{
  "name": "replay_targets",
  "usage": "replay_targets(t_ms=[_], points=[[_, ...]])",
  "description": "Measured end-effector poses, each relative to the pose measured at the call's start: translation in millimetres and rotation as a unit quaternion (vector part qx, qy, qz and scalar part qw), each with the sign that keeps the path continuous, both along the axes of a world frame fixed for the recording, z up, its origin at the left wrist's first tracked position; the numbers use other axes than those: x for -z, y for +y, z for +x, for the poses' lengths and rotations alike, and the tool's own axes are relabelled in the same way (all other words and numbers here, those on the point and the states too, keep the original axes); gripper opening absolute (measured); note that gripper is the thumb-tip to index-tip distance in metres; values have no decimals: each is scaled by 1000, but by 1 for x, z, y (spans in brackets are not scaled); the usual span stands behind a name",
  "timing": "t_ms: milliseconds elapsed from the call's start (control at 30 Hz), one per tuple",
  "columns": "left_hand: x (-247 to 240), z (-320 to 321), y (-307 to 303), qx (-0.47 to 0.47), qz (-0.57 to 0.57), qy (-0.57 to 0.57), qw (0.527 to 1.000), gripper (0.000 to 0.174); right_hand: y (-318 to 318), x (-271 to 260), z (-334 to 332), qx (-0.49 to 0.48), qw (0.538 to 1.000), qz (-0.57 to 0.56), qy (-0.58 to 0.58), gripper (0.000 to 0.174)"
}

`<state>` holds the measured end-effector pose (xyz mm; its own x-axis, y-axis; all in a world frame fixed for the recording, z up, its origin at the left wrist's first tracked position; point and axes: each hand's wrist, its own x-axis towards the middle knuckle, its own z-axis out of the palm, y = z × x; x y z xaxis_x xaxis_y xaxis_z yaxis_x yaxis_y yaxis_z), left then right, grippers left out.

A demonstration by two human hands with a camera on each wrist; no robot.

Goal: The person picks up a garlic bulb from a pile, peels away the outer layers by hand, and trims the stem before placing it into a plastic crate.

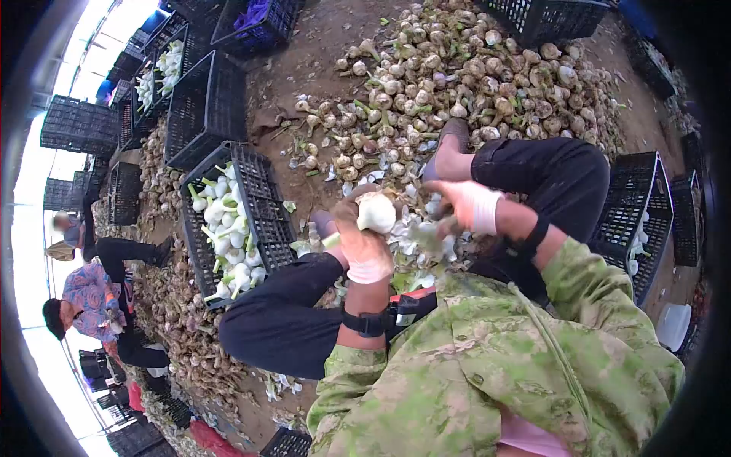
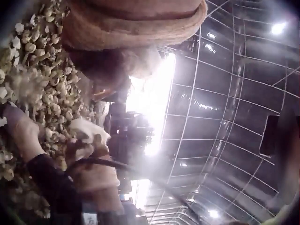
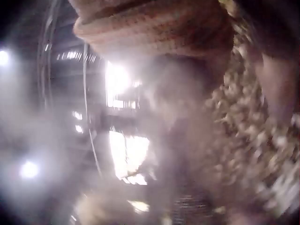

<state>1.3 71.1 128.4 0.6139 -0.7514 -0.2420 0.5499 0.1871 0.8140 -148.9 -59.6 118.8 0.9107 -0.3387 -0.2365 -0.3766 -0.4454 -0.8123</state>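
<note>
My left hand [image 1: 361,242] grips a cleaned white garlic bulb [image 1: 377,213] in front of my lap, its pale stem poking out to the left. To the right, my right hand [image 1: 466,206] is blurred by motion, fingers pointing toward the bulb; I cannot tell whether it holds anything. Pale cuffs ring both hands. Loose garlic skins [image 1: 419,251] and leaf scraps lie below them, between my legs. In the left wrist view the right hand [image 2: 91,157] shows at lower left. The right wrist view is heavily blurred around the right hand [image 3: 187,77].
A large heap of untrimmed garlic [image 1: 472,84] covers the ground ahead. At my left stands a black crate [image 1: 266,209] of white bulbs; another crate [image 1: 626,221] is at my right. More crates [image 1: 202,110] stand at far left, where a person [image 1: 87,301] sits by more garlic.
</note>
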Motion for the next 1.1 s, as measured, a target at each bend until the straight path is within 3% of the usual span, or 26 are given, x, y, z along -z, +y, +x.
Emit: replay_targets(t_ms=[67, 100, 133, 167, 233, 267, 300, 333, 367, 433, 467, 500, 567, 600, 633, 700, 733, 767, 800, 867, 900, 933, 967, 1000, 1033, 1100], points=[[-9, -22, -11, 33, 30, -164, 986, 87, 24, -4, 4, 93, 968, 163, -166, 63], [7, -25, -11, 45, -34, -181, 982, 89, 30, -1, 11, 146, 914, 262, -273, 62], [22, -29, -11, 60, -99, -194, 974, 91, 28, -27, 12, 226, 876, 386, -180, 56], [7, -28, -9, 89, -68, -214, 970, 91, 23, -28, 10, 226, 881, 373, -184, 51], [-3, -16, -7, 61, 3, -426, 903, 69, 18, -27, 7, 251, 863, 387, -207, 47], [-13, -11, -6, 65, 63, -540, 837, 52, 17, -25, 6, 252, 861, 391, -206, 47], [-26, -8, -7, 67, 121, -642, 754, 41, 15, -24, 5, 225, 915, 288, -170, 46], [-31, -7, -11, 43, 129, -699, 702, 29, 13, -23, 6, 193, 955, 179, -133, 45], [-33, -8, -11, 41, 130, -699, 702, 29, 13, -21, 6, 191, 956, 180, -133, 45], [-34, -12, -10, 81, 229, -770, 590, 26, 14, -15, 7, 186, 961, 163, -123, 45], [-31, -13, -11, 54, 211, -789, 575, 21, 14, -17, 7, 163, 970, 113, -141, 45], [-27, -12, -12, 52, 215, -788, 575, 21, 12, -15, 5, 158, 971, 114, -141, 45], [-11, -7, -13, 43, 174, -730, 659, 11, 10, -8, -1, 96, 987, -6, -125, 45], [6, -2, -12, 71, 161, -464, 868, 3, 5, -11, -7, 60, 987, 62, -135, 46], [11, 7, -17, 103, 182, -267, 941, 3, 6, -16, -7, 58, 987, 64, -134, 46], [19, 4, -16, 101, 204, -90, 969, 3, 9, -23, -6, 53, 972, 195, -117, 43], [18, 4, -17, 100, 205, -89, 969, 3, 8, -10, -6, 65, 952, 273, -121, 50], [18, 4, -17, 78, 216, -130, 964, 2, 4, 19, -9, 62, 953, 273, -118, 50], [18, 4, -17, 55, 227, -171, 957, 2, -3, 55, -13, 52, 841, 510, -173, 55], [14, 3, -18, 56, 218, -191, 955, 3, 5, 44, -2, 103, 876, 447, -147, 67], [14, 2, -17, 62, 214, -213, 951, 4, 20, 26, -2, 140, 968, 199, -63, 59], [11, 0, -19, 72, 218, -115, 967, 4, 22, 18, 5, 129, 988, 77, -34, 54], [6, -1, -17, 72, 219, -113, 967, 4, 24, 16, 7, 117, 992, -47, -4, 49], [0, -3, -13, 55, 139, 19, 989, 5, 24, 40, 4, 154, 978, 25, -139, 41], [-5, -3, -10, 36, 55, 150, 986, 7, 19, 33, 3, 141, 961, 189, -143, 38], [-13, -4, -5, 3, -13, 287, 958, 15, 17, 31, -1, 151, 911, 360, -135, 36]])
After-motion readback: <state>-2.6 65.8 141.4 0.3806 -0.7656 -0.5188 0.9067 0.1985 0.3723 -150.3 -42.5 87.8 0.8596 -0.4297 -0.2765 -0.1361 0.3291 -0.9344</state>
